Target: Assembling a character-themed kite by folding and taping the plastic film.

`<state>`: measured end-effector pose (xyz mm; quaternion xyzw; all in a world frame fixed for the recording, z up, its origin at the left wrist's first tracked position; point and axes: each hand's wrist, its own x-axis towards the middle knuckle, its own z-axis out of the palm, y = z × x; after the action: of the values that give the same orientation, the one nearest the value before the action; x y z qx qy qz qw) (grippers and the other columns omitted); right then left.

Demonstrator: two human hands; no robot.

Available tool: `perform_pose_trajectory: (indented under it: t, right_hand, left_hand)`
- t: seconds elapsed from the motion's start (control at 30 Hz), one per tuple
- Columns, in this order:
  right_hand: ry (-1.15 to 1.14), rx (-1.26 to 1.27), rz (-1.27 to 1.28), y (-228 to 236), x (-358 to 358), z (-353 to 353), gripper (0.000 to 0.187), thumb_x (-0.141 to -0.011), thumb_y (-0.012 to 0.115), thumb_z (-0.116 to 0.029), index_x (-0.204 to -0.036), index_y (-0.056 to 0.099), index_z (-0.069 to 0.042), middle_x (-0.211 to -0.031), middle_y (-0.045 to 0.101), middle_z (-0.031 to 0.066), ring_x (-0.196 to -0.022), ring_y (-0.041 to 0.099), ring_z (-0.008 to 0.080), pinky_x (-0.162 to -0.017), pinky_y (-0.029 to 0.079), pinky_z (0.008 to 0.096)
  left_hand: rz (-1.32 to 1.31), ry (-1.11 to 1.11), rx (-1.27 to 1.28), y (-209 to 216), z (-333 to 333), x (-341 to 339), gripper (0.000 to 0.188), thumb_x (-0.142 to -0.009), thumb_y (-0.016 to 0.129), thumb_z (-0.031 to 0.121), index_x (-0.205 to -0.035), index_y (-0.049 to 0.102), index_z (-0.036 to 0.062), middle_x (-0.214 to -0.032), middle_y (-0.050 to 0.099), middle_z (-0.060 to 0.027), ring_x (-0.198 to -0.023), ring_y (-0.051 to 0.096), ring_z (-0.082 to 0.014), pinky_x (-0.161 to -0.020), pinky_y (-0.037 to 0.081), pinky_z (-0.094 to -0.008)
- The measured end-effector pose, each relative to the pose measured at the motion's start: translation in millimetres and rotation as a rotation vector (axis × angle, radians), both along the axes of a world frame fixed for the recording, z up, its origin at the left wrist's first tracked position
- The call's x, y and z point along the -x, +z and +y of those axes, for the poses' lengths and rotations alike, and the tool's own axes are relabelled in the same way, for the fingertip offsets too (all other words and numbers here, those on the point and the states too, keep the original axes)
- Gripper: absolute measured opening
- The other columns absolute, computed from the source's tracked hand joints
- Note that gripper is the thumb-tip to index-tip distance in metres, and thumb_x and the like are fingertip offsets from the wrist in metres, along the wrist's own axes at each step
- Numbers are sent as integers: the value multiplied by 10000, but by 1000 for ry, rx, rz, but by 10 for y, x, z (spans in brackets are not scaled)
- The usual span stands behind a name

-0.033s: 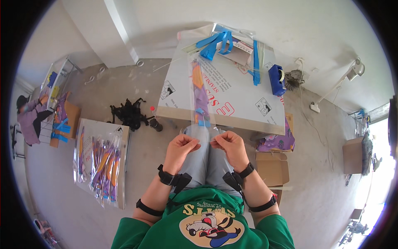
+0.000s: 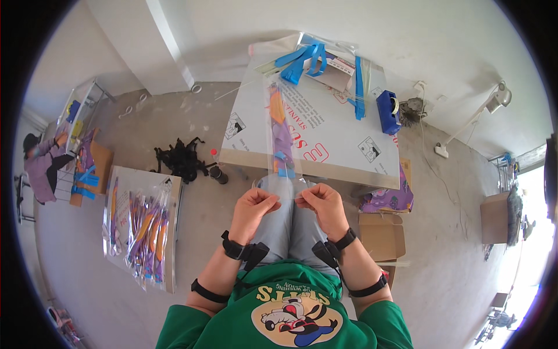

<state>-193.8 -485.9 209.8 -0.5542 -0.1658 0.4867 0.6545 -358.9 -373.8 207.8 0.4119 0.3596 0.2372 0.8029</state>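
Note:
A long clear plastic bag [image 2: 271, 136] stretches from the tabletop over its front edge toward my lap. Inside lies a folded purple and orange fabric piece [image 2: 281, 129] with blue strips at its near end. My left hand [image 2: 256, 205] is closed in a pinch on the left corner of the bag's near end. Opposite it, my right hand [image 2: 322, 203] pinches the right corner. The film spreads between both hands above my thighs, and its edge is hard to make out because it is see-through.
The metal-topped table [image 2: 343, 160] holds blue ribbon strips [image 2: 317, 61], thin rods and a blue tape dispenser [image 2: 388, 111]. On a low table at left lie several bagged pieces [image 2: 148, 232]. Cardboard boxes [image 2: 381, 235] stand at right. Another person [image 2: 43, 166] sits far left.

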Motion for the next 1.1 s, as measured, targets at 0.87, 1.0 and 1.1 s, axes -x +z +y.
perform_pose_trajectory:
  t: [0.87,1.0,1.1]
  right_hand:
    - [-148,41,210,-23,58,-27,186,-831,591,10,-938,455,-56,-776,620,94,-645,642,197,-572,526,285]
    - [-153,39,197,-5,41,-31,189,-838,580,3,-965,452,-56,-774,619,95,-643,641,199,-575,530,288]
    - [-144,34,207,16,34,-33,222,-831,579,14,-999,442,-37,-781,602,86,-652,643,189,-573,532,270]
  left_hand:
    - [-15,46,197,-125,-17,-35,199,-810,662,16,-875,480,62,-728,561,-19,-622,572,-98,-673,575,-321]
    - [-42,-37,337,-90,16,-18,213,-853,616,38,-1009,478,82,-772,565,-1,-662,574,-89,-717,553,-325]
    - [-104,-159,403,-145,73,20,172,-880,596,91,-1034,520,88,-825,597,3,-710,586,-92,-747,539,-333]
